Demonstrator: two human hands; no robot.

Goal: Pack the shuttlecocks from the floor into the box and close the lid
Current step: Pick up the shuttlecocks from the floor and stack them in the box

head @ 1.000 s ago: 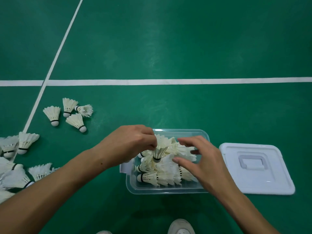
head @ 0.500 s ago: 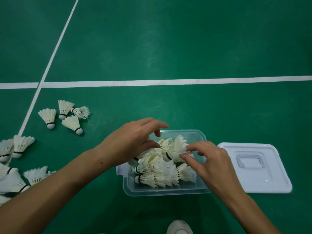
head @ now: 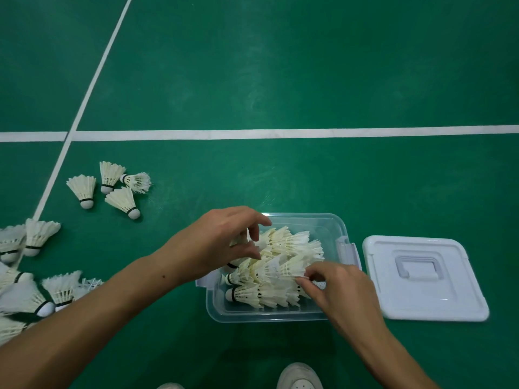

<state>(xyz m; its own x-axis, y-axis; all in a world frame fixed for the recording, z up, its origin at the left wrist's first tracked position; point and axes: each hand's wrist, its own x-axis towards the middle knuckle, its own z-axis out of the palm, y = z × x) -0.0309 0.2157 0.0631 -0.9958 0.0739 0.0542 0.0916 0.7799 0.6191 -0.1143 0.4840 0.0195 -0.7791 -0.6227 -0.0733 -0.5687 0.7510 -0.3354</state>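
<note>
Head view, looking down on a green court floor (head: 280, 80) with white lines (head: 252, 134). Clear plastic box (head: 331, 228) sits on the floor, lid off, heaped with white shuttlecocks (head: 283, 265) lying on their sides, corks mostly toward the left hand's side.

Left hand (head: 222, 242) is over the box's left edge, fingers curled down into the pile; thumb and forefinger look pinched near a shuttlecock at the top of the heap, but whether it is actually held I cannot tell. Right hand (head: 339, 287) is at the near right corner of the box, fingertips (head: 302, 281) pinching the feather skirt of one shuttlecock (head: 289, 266) lying on top of the pile.

White lid (head: 421, 301) lies flat on the floor just to the right of the right hand, beside the box, not touching it as far as I can see; recessed handle facing up.

Loose shuttlecocks on the floor well to the left of the left hand: a group of four (head: 112, 189) beyond the forearm, and a larger scatter (head: 36, 276) at the frame's left edge, partly cut off. White shoe toe (head: 299, 377) at the bottom edge, below the box.
</note>
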